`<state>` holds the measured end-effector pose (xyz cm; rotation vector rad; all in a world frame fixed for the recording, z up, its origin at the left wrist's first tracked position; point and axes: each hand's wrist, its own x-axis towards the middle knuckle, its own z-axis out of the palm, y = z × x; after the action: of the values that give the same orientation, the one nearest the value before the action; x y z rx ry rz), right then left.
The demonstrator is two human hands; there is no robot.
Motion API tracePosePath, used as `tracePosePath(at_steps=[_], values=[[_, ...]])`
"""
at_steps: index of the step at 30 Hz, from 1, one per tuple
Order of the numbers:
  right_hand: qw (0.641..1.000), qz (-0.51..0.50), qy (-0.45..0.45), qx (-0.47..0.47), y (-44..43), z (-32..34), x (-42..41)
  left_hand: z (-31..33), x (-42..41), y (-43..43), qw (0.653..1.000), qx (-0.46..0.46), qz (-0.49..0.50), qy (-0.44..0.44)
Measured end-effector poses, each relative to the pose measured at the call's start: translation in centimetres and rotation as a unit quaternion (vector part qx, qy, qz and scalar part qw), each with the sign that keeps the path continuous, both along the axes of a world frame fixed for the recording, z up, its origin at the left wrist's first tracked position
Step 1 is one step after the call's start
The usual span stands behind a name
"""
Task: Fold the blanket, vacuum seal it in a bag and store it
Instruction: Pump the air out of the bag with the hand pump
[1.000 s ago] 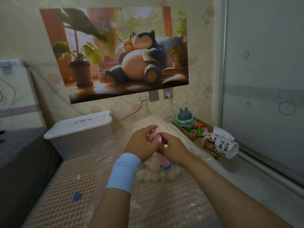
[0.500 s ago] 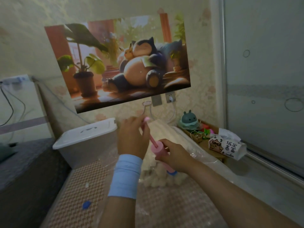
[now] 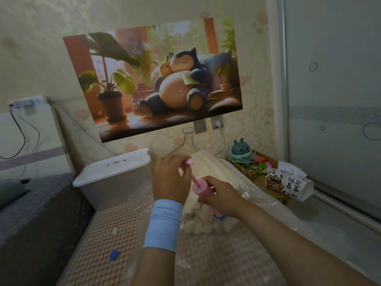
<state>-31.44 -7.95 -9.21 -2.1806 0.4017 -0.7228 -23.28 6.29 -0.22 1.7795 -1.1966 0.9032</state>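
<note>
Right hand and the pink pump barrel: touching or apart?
Touching. The head view shows the right hand with fingers curled round the pink pump barrel, with no gap between them.

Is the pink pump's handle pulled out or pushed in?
Pulled out: bare rod shows between pump barrel and handle in left hand.

Most of the pink pump (image 3: 201, 187) behind the right hand (image 3: 222, 198) (handle tip blurred).

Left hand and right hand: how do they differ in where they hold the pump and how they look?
The left hand holds the handle of the pump, up high; the right hand grips its barrel, lower down. The left wrist wears a blue band; the right wrist is bare. Both hold the same pink pump.
</note>
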Motion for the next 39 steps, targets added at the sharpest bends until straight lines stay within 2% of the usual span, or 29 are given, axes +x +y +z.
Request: tracePosePath(at_steps=[2,4,6,8,10,12,14,16,17,18,19,21,23,25,27,29,31,33,34,36,37,39], values=[[1.0,-0.004,-0.005,0.0,0.2,-0.1,0.2,-2.0,0.0,-0.6,0.989,0.111,-0.014,0.095],[1.0,-0.009,-0.009,0.003,0.3,-0.1,0.3,-1.6,-0.2,-0.6,0.99,0.108,0.004,0.094],[1.0,-0.01,-0.013,0.013,0.2,0.0,0.2,0.6,-0.7,0.2,1.0,-0.007,0.026,0.009],[1.0,-0.006,-0.013,0.016,0.1,0.1,0.1,3.0,-1.0,1.3,0.985,-0.14,0.053,-0.082],[1.0,-0.006,-0.01,0.015,0.0,0.1,0.1,3.5,-0.8,1.7,0.974,-0.183,0.056,-0.125],[1.0,-0.004,-0.002,0.014,-0.1,0.0,0.2,2.1,-0.2,1.0,0.984,-0.135,0.047,-0.104],[1.0,-0.004,0.005,0.011,0.0,-0.2,0.2,-0.2,0.1,0.1,1.0,-0.009,0.022,-0.009],[1.0,-0.008,0.004,0.004,0.2,-0.4,0.3,-2.0,-0.3,-0.7,0.983,0.156,0.029,0.097],[1.0,-0.008,0.001,-0.002,0.3,-0.5,0.4,-2.3,-0.6,-0.9,0.971,0.201,0.051,0.119],[1.0,-0.011,-0.004,-0.007,0.4,-0.5,0.3,-2.1,-1.1,-0.9,0.97,0.202,0.07,0.119],[1.0,-0.014,-0.008,-0.007,0.4,-0.5,0.3,-1.4,-1.4,-0.6,0.977,0.169,0.086,0.1],[1.0,-0.022,-0.011,0.001,0.3,-0.3,0.1,0.6,-2.0,0.3,0.994,0.019,0.105,0.023],[1.0,-0.02,-0.005,0.001,0.0,-0.3,0.0,2.4,-1.7,1.0,0.986,-0.121,0.102,-0.059],[1.0,-0.015,0.006,-0.004,-0.2,-0.2,-0.2,2.7,-1.2,1.0,0.977,-0.17,0.074,-0.102],[1.0,-0.01,0.013,-0.007,-0.1,-0.2,-0.2,1.3,-0.7,0.5,0.988,-0.129,0.045,-0.073],[1.0,-0.008,0.014,-0.014,0.1,-0.2,-0.2,-1.2,-0.3,-0.2,0.999,0.014,0.03,0.026],[1.0,-0.007,0.011,-0.02,0.4,-0.2,-0.2,-3.0,-0.3,-0.9,0.975,0.184,0.017,0.124],[1.0,-0.011,0.003,-0.021,0.6,-0.2,-0.2,-3.0,-0.8,-1.1,0.963,0.237,0.035,0.125],[1.0,-0.015,0.0,-0.019,0.5,-0.2,-0.3,-2.4,-1.2,-1.0,0.971,0.21,0.049,0.107],[1.0,-0.018,-0.003,-0.006,0.1,-0.1,-0.5,-0.6,-2.0,-0.4,0.995,0.072,0.066,0.027],[1.0,-0.017,-0.001,0.002,-0.1,-0.1,-0.6,0.4,-2.2,0.0,0.998,-0.011,0.063,-0.027],[1.0,-0.01,0.002,0.008,-0.3,-0.1,-0.7,1.9,-2.3,1.0,0.981,-0.146,0.05,-0.117]])
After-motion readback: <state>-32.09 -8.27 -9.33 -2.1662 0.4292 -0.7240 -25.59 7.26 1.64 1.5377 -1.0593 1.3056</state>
